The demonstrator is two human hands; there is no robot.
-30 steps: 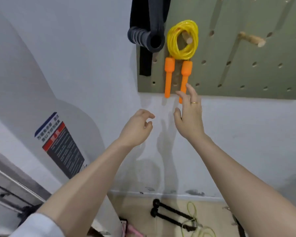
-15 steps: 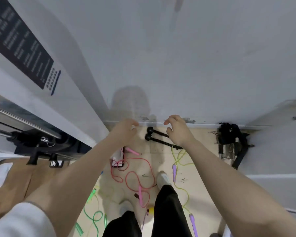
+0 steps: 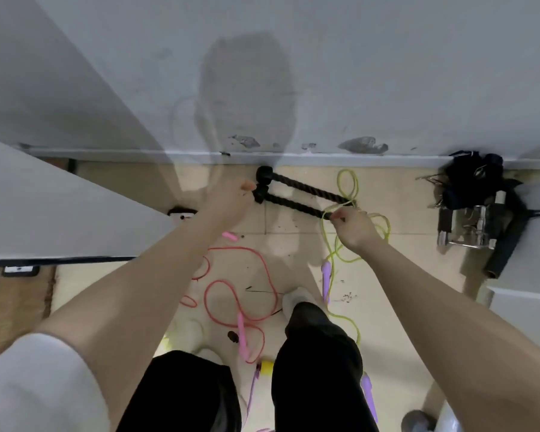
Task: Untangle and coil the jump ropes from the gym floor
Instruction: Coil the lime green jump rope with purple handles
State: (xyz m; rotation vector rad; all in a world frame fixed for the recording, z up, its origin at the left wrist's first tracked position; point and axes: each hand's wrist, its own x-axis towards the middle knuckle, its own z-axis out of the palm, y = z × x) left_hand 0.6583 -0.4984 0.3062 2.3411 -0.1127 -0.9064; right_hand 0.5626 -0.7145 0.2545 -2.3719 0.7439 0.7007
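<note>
Reaching down for the next rope, with a snag waiting at the black tricep rope.

The right hand (image 3: 354, 227) is curled around a strand of the yellow-green jump rope (image 3: 346, 188), gripping it where it crosses the black tricep rope (image 3: 296, 194) near the wall; the left hand (image 3: 228, 201) is blurred beside that rope's knobbed ends, and I cannot tell whether its grip is closed on anything. The yellow-green cord loops around the black rope and trails across the floor (image 3: 402, 275) past a purple handle (image 3: 325, 272) and under the person's shoe (image 3: 296, 299). Lifting now would likely drag the black rope along or tighten the loop, and the standing foot could pin the cord. The pink jump rope (image 3: 240, 288) lies coiled loosely nearby and could catch too.
</note>
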